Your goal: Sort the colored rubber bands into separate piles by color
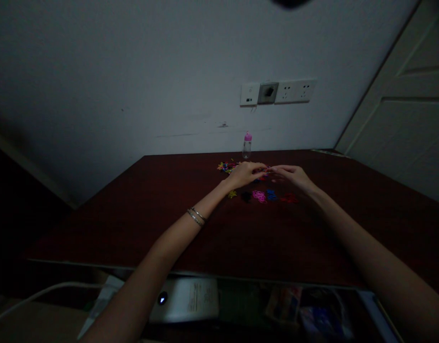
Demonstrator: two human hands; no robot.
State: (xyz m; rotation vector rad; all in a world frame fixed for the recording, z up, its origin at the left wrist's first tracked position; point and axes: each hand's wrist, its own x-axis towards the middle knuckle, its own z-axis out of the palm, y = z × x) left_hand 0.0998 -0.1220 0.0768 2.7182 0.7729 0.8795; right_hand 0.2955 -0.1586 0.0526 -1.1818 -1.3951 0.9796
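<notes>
Over a mixed pile of small coloured rubber bands (224, 166), my left hand (243, 174) reaches in with thumb and fingers pinched together. My right hand (293, 176) comes from the other side, also pinched, its fingertips meeting those of the left. Whatever lies between the fingertips is too small and dark to make out. Nearer to me, bands lie sorted by colour in a row: yellow-green bands (232, 194), black bands (246, 196), pink bands (259, 196), blue bands (271, 195) and red bands (289, 197). My left hand hides part of the mixed pile.
A clear bottle with a pink top (247, 145) stands at the back of the dark red tabletop (205, 238), near the wall. Below the front edge, an open drawer holds a white device (185, 300) with a lit display and some packets. Sockets (278, 92) are on the wall.
</notes>
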